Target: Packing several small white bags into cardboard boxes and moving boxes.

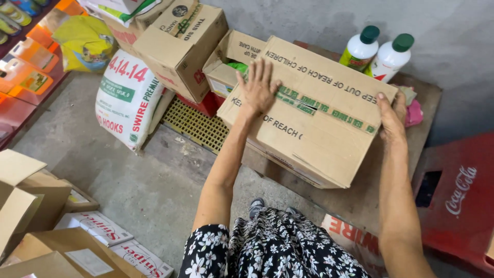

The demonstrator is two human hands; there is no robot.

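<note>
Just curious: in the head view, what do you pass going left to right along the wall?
Yellow bag → white sack → left hand → right hand → red crate.

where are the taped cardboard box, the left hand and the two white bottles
taped cardboard box (319, 139): head view, bare top face below the tape
left hand (259, 88): head view, back of the hand, flat on the box
two white bottles (360, 51): head view, body of the left bottle

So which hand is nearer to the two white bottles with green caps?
Right. The right hand grips the taped cardboard box's far right edge, just below the white bottles. The left hand lies flat on the box's top, farther off to their left.
</note>
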